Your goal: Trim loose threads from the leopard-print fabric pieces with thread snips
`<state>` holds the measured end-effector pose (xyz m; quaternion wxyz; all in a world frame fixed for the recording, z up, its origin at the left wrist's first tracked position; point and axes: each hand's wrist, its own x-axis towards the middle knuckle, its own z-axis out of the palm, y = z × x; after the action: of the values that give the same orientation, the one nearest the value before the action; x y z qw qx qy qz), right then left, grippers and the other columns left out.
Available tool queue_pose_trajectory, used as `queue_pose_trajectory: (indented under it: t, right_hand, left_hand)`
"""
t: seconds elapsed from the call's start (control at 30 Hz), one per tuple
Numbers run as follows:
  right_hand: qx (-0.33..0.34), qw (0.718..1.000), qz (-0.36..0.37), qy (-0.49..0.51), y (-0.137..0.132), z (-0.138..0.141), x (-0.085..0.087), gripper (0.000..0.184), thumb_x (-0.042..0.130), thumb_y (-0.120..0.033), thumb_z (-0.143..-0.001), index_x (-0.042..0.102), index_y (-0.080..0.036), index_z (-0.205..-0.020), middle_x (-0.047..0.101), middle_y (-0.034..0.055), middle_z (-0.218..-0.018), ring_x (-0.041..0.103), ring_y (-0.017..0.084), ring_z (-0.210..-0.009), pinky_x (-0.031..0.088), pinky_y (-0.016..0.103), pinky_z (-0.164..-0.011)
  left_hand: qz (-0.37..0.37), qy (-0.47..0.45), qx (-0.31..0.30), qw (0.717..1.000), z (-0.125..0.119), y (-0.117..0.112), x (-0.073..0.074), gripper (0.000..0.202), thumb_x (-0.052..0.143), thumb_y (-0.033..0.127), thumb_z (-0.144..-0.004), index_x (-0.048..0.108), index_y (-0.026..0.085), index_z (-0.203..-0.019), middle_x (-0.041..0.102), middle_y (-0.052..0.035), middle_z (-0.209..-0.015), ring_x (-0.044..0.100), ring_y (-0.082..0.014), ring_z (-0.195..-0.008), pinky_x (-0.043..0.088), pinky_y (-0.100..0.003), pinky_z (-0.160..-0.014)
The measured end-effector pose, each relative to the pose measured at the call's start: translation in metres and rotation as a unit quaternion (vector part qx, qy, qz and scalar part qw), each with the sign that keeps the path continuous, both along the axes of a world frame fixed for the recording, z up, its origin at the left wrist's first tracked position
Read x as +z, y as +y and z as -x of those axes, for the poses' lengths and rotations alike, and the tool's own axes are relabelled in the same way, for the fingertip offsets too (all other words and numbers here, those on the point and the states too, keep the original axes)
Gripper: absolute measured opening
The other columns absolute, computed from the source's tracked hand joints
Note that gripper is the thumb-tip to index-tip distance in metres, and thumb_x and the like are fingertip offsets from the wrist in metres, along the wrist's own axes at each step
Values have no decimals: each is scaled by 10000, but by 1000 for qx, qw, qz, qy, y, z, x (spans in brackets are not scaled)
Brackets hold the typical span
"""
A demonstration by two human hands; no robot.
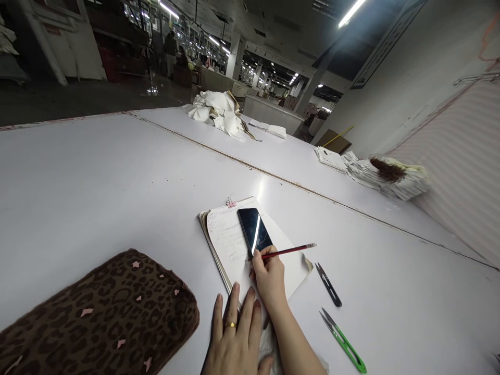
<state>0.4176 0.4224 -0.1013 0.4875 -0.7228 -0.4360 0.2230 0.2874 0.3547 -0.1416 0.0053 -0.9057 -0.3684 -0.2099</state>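
Note:
My right hand (269, 276) grips a red and black pencil (289, 250) over the lower part of a notepad (224, 239). Its eraser end points right; the tip is hidden by my fingers. On the pad's handwritten page lies a dark phone (253, 229), its lower end touching or just behind my fingers. A pink binder clip (231, 203) holds the pad's top edge. My left hand (236, 333), with a gold ring, lies flat with fingers stretched out, fingertips at the pad's bottom edge. Some crumpled whitish material shows between my left hand and right forearm.
Right of the pad lie black thread snips (328, 285) and green thread snips (344, 341). A brown leopard-print fabric bundle (113, 312) sits at left. White cloth (221, 112) is heaped at the table's far end. Paper stacks (385, 174) line the right side. A seam (250, 165) crosses the table.

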Motion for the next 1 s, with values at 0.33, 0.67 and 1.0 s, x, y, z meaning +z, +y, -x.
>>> queue_pose_trajectory:
  t: [0.33, 0.67, 1.0]
  right_hand:
    - [2, 1000, -4, 8, -1, 0, 0, 244, 512, -368, -892, 405, -253, -705, 519, -67, -453, 510, 153, -416, 397, 253, -451]
    - [3, 1000, -7, 19, -1, -2, -3, 247, 512, -375, -888, 408, -251, -701, 518, -65, -448, 495, 150, -405, 384, 255, -443]
    - [-29, 999, -18, 38, -2, -2, -6, 262, 537, -388, -886, 395, -250, -715, 520, -68, -471, 504, 156, -421, 384, 264, -451]
  left_hand:
    - [-8, -30, 12, 999, -2, 0, -2, 557, 488, 502, -804, 536, 211, -1277, 423, -44, -1440, 170, -334, -1383, -39, -518, -1129]
    - [-17, -41, 16, 999, -2, -1, -3, 564, 499, 528, -798, 553, 210, -1260, 435, -46, -1431, 148, -330, -1393, -32, -512, -1135]
    - [-9, -36, 15, 999, -3, 0, -2, 568, 483, 529, -808, 542, 214, -1278, 430, -42, -1436, 165, -331, -1387, -37, -514, -1132]
